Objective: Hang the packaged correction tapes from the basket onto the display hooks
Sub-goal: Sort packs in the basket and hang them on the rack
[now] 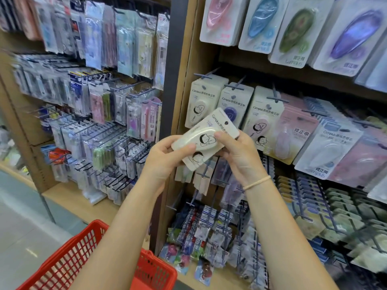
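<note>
- Right now I have both hands on one cream packaged correction tape (204, 141), held tilted at the centre of the frame, in front of the shelf and not yet on any hook.
- My left hand (167, 162) pinches the lower left end, thumb on the front; my right hand (238, 155) clamps the right edge, fingers curled over the card.
- To do this well, I judge I should turn the card upright so its hang hole (226, 123) faces the hook, then slide it straight along the prong.
- The matching row (204, 97) with the same cartoon hangs just above and behind the card, at centre; its hook (206, 74) juts out above it, so that looks the right target.
- The red basket (100, 258) sits at the lower left of the frame; I cannot tell what is left in it.
- Around me are wooden shelf frames, peg hooks thick with stationery packs on the left, and bigger blister cards at the upper right.
</note>
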### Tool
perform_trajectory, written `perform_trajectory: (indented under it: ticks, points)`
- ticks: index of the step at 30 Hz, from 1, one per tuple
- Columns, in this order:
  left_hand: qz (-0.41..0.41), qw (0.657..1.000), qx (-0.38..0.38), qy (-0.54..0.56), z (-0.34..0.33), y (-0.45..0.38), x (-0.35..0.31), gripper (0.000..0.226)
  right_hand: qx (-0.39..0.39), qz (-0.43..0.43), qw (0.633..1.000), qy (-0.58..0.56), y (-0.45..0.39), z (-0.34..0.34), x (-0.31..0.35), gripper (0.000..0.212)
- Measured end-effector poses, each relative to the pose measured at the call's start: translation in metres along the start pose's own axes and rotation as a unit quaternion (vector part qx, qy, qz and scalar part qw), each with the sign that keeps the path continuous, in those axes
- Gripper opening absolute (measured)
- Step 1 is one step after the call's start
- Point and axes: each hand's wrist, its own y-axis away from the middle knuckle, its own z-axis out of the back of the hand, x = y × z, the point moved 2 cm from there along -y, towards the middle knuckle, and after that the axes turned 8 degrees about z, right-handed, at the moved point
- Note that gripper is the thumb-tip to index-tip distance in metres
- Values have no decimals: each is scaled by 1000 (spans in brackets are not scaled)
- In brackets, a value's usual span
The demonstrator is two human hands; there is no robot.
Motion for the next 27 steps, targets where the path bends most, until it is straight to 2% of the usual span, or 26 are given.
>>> perform_trajectory:
  ticks: [2, 4, 9, 14, 17, 24, 27]
  points:
    - [0, 999, 19, -45, -1, 1, -5, 35, 7, 8, 1000, 14, -4, -4, 3, 26]
    - [1, 997, 22, -70, 1, -1, -8, 29, 17, 21, 999, 29, -7, -9, 6, 24]
    - [-29, 994, -35, -98, 9, -21, -14, 19, 26, 65, 992, 105, -15, -24, 3, 22]
    - [-43, 990, -53, -125, 6, -50, -27, 23, -4, 132, 974, 185, -30, -33, 0, 45]
    - [-56, 988, -48, -134, 0, -60, -34, 18, -16, 189, 954, 232, -41, -33, -1, 45]
    - [-64, 988, -60, -128, -1, -69, -30, 15, -6, 198, 944, 262, -53, -33, -3, 40]
    - [-57, 988, -70, -122, -2, -72, -30, 22, -15, 193, 945, 264, -56, -33, -4, 41]
